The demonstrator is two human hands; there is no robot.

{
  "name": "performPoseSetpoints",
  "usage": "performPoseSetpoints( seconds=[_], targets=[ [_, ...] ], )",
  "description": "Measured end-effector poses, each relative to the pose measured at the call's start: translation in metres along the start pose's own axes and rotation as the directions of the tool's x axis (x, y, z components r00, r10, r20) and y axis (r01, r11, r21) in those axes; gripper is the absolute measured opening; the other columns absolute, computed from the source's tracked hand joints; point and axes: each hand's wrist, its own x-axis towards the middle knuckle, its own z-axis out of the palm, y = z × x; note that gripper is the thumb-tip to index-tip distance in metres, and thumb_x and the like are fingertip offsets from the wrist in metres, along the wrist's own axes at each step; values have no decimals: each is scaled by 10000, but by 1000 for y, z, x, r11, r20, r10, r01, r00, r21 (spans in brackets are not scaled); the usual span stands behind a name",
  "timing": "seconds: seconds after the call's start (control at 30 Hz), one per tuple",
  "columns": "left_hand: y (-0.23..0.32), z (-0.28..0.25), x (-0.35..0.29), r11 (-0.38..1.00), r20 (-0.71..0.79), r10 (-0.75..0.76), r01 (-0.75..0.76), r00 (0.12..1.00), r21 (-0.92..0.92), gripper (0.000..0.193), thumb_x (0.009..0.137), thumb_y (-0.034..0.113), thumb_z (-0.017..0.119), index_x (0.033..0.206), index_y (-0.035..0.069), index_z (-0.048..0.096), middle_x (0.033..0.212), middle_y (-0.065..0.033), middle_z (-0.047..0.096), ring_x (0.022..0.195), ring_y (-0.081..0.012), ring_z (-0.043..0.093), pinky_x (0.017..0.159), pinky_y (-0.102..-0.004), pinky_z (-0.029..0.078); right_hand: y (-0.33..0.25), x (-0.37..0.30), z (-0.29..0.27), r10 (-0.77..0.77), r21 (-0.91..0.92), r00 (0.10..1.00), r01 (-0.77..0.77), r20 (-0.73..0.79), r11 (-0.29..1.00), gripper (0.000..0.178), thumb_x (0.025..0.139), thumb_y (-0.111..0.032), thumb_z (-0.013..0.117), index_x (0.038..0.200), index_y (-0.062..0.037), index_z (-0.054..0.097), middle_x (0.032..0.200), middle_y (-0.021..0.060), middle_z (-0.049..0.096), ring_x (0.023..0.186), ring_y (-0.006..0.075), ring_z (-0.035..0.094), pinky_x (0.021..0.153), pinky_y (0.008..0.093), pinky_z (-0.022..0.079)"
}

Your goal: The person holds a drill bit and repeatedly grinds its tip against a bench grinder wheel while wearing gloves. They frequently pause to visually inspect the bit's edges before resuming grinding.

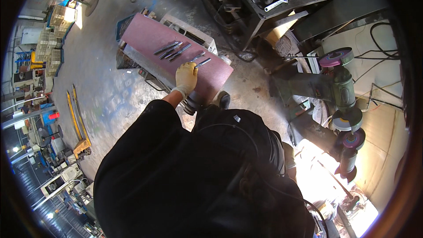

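Observation:
My left hand (186, 77), in a pale yellow glove, reaches over a long pinkish-red board (216, 77). Its fingers are closed at the near end of a shiny metal drill bit (203, 63), which points away to the right from the fingertips. Just beyond the fingers lies another drill bit (198, 56). Farther left on the board, several more drill bits (171, 50) lie side by side in a loose group. My right hand is not in view; my dark clothing fills the lower middle.
Bench grinders (343, 88) with round wheels stand to the right. At the far right, a dark metal workbench (260, 17) carries a wrench (277, 3). A grey crate (189, 31) sits behind the board. A yellow pallet jack (79, 123) rests on the concrete floor at left.

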Motion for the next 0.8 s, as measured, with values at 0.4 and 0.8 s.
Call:
performPoseSetpoints(
  seconds=[0.4,0.8],
  targets=[
    [227,-19,13,619,229,761,-573,607,-537,167,866,208,627,946,62,630,905,-115,644,860,-316,629,779,-417,493,-104,39,-92,213,211,889,-135,-405,968,395,897,-212,646,1248,-34,605,1177,180,656,1094,329,623,945,392,471],
    [510,-22,-51,224,14,957,-708,289,-669,422,782,167,736,1166,47,609,1107,-115,636,1009,-279,617,897,-371,488,-69,-28,-180,298,386,790,-85,-536,918,266,883,-224,651,1079,-46,668,811,144,689,739,252,682,695,345,530]
  ],
)
